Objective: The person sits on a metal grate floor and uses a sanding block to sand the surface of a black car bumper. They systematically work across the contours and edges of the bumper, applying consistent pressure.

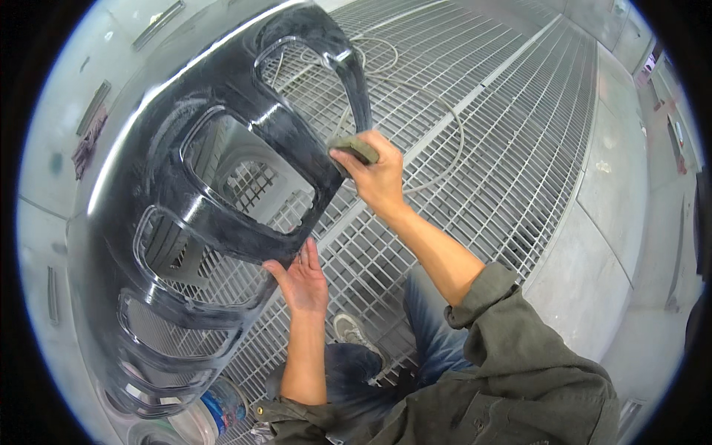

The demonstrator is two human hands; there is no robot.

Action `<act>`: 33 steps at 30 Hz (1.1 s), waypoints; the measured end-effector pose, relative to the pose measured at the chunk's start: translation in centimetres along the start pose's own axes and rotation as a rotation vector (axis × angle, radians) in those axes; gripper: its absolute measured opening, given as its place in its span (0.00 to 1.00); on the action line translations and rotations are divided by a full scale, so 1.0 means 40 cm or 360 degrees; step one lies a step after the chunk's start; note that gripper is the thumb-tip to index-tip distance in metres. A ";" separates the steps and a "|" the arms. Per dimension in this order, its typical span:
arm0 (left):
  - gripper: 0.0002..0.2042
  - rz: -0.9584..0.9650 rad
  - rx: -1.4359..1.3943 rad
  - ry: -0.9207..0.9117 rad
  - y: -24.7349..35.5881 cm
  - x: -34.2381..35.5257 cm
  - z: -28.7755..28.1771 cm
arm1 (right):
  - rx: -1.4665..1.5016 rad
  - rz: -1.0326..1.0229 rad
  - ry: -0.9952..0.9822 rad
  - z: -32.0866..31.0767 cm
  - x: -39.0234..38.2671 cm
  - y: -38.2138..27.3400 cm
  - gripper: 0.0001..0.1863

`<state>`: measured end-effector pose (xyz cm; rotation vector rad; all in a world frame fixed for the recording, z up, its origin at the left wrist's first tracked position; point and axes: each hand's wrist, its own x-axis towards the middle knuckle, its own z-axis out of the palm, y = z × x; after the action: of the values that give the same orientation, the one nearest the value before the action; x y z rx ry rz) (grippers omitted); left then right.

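Note:
A large black panel (245, 236) with several rounded cut-outs stands at the left, its surface dulled by pale dusty scuffs. In my right hand (384, 174) is a greenish-grey sanding pad (356, 148), pinched between thumb and fingers at the panel's right edge, beside the upper bars. Lower down the same edge, my left hand (302, 285) rests with its palm turned up. Its thumb and fingers are stretched apart and touch the rim; no loose object is in it.
Metal grating (504, 126) forms the floor, with a thin pale hose (461, 141) looped across it. Tubs, one with a blue label (222, 404), stand below the panel at lower left. A dark rag (87, 152) hangs at far left. My shoe (352, 330) is on the grating.

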<state>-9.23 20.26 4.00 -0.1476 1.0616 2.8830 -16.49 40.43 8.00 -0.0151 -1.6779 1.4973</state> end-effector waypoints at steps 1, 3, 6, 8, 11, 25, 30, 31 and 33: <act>0.45 -0.0001 0.0020 -0.0022 -0.002 0.001 0.002 | 0.0007 -0.0044 0.0032 0.002 0.004 -0.018 0.08; 0.45 -0.0012 0.0014 -0.0037 -0.004 0.003 -0.002 | 0.0034 -0.0138 0.0100 0.024 0.035 -0.057 0.08; 0.45 -0.0024 -0.0035 -0.0011 -0.003 0.000 0.002 | 0.0144 -0.0182 0.0162 0.050 0.083 -0.077 0.10; 0.44 -0.0033 -0.0040 0.0004 0.001 -0.010 0.003 | -0.0011 -0.0219 0.0116 0.038 0.063 -0.071 0.11; 0.42 -0.0064 -0.0107 0.0007 0.001 -0.006 0.018 | -0.0326 -0.0191 -0.0027 -0.020 -0.001 -0.010 0.11; 0.35 -0.0091 -0.0119 0.0030 -0.031 0.026 -0.036 | -0.0385 -0.0126 -0.0238 -0.076 -0.023 0.021 0.11; 0.30 -0.0130 -0.0091 0.0033 -0.023 -0.005 -0.055 | -0.0292 0.0258 0.0101 -0.102 -0.123 0.034 0.10; 0.30 -0.0178 -0.0088 0.0095 -0.033 -0.004 -0.061 | -0.0236 0.0173 0.0154 -0.077 -0.114 0.023 0.10; 0.29 -0.0226 -0.0107 0.0174 -0.042 0.001 -0.049 | -0.0259 0.0038 0.0123 -0.020 -0.107 -0.018 0.10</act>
<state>-8.99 20.25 1.45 -0.3720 0.9295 2.8112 -12.97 38.62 6.06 -0.1793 -1.7375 1.3572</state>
